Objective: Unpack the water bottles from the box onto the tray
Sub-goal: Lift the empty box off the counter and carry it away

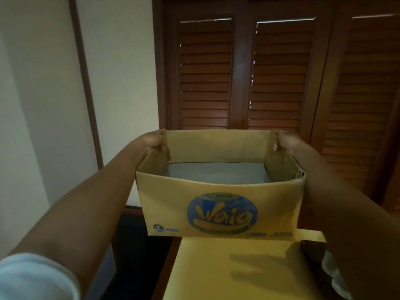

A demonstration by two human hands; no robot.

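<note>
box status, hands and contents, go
Left hand and right hand each grip a far corner of the open box. No bottles visible inside. Nothing in the way.

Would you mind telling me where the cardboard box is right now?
In the head view the cardboard box sits centre frame, held up with the left hand and right hand gripping its far corners, in front of the louvered wooden doors.

Yellow box (218,204) with blue round logo (221,213); dark brown slatted shutters (244,72).
</note>
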